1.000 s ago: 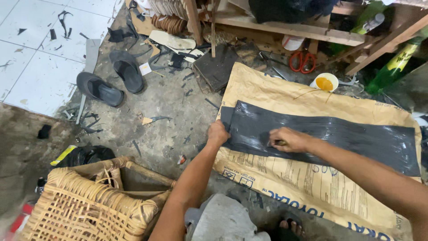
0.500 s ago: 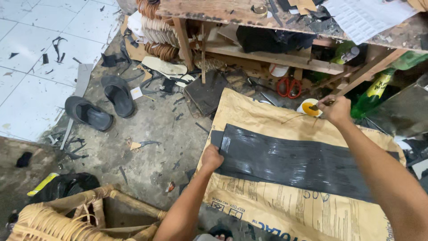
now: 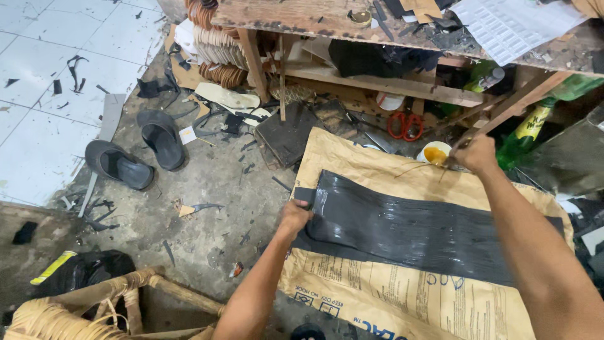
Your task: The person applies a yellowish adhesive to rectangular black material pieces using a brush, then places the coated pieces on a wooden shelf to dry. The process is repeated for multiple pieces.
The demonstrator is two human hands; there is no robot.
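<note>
Left hand (image 3: 294,216) pins black rubber sheet (image 3: 415,230) on tan paper sack (image 3: 390,296).

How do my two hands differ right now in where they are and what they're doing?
The left hand presses on the near end of the black sheet, fingers curled at its edge. The right hand is raised beyond the sheet, beside the small glue tub, gripping something thin. Both are bare.
</note>
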